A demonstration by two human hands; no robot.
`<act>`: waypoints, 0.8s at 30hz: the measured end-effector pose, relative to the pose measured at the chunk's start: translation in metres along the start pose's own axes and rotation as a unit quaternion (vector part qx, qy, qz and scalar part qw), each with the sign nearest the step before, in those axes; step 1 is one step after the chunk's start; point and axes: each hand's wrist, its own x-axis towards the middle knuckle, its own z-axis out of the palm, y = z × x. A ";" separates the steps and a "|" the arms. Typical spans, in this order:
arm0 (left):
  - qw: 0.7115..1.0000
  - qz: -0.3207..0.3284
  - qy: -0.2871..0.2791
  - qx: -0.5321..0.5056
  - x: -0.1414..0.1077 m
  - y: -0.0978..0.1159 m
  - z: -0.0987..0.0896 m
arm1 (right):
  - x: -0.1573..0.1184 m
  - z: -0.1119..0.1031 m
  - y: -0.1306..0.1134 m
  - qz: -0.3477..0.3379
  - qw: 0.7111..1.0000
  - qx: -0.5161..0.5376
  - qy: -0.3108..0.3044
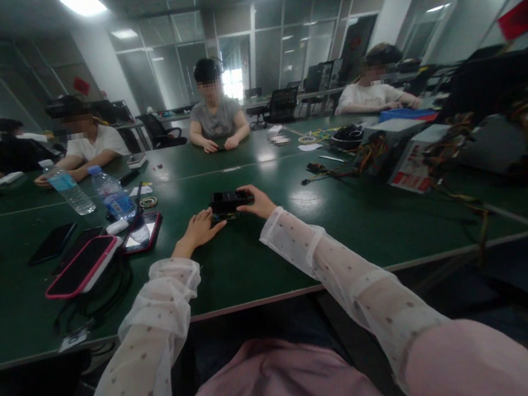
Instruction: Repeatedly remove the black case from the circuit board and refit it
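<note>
The right hand (263,203) pinches the right end of a black box (228,200) over the near half of the green table (248,263); the left hand (196,230) is at its left end, whether gripping I cannot tell

You can't really read any text here, tbh: the red-and-white label (411,168) on the metal box (397,128) over on the right is too blurry, and your blue bottle labels (62,182) on the left are mush too.
</note>
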 end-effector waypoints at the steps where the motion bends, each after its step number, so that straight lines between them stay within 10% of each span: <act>1: 1.000 0.000 0.002 0.001 0.000 -0.001 0.000 | -0.001 0.000 0.000 0.004 1.000 -0.008 -0.001; 24: 0.998 -0.035 0.043 -0.029 0.002 0.001 -0.002 | -0.007 0.008 0.021 0.022 0.991 -0.093 -0.093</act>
